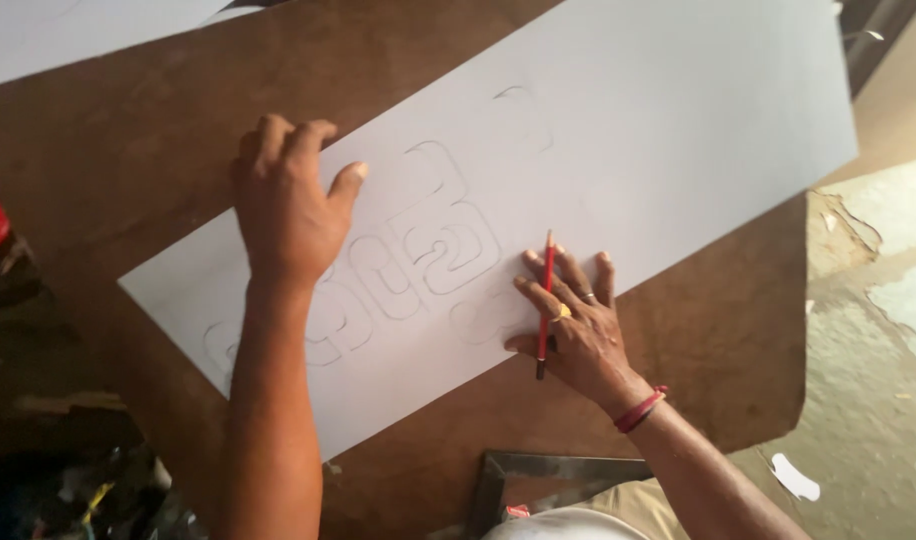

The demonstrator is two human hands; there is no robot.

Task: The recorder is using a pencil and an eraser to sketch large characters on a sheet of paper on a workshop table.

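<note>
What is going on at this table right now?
A person leans over a long white sheet lying on a brown board. The left hand presses flat on the sheet, over rounded outline shapes pencilled on it. The right hand rests at the sheet's near edge with a red pencil held between its fingers, tip pointing away from the person. A second pale sheet lies at the far left corner.
</note>
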